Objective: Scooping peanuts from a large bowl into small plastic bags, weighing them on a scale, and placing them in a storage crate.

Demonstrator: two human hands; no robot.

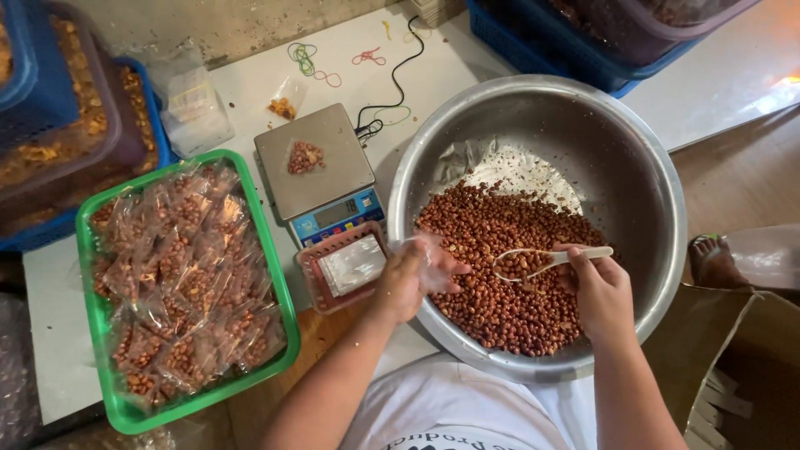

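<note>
Worktop (275, 79): white, carrying everything below; landmark is the bowl.

Bowl (600, 158): large steel basin, right of centre, overhanging the near worktop edge above the lap. Risk: a knock from either forearm could tip it off the edge.

Tray (267, 242): green, well left of the bowl, heaped with filled clear packets. Risk: top packets lie at rim height and could slide over.

Nuts (500, 242): red-brown, heaped in the bowl's lower half.

Scale (321, 171): flat grey pan, just left of the bowl, a few loose nuts on it. Risk: those strays would falsify a weighing.

Box (343, 268): small red holder of empty bags, between scale and bowl, touching the left wrist. Risk: could be nudged toward the worktop edge.

Left hand (412, 275): at the bowl's left rim, fingers curled shut round the bag.

Right hand (596, 287): over the bowl's right half, closed on the handle of the spoon.

Bag (433, 250): small, clear, mouth toward the nuts. Risk: limp mouth may fold shut, spilling nuts back or over the rim.

Spoon (533, 260): white, loaded, held level over the nuts just right of the bag. Risk: heaped load may roll off if tilted.
</note>
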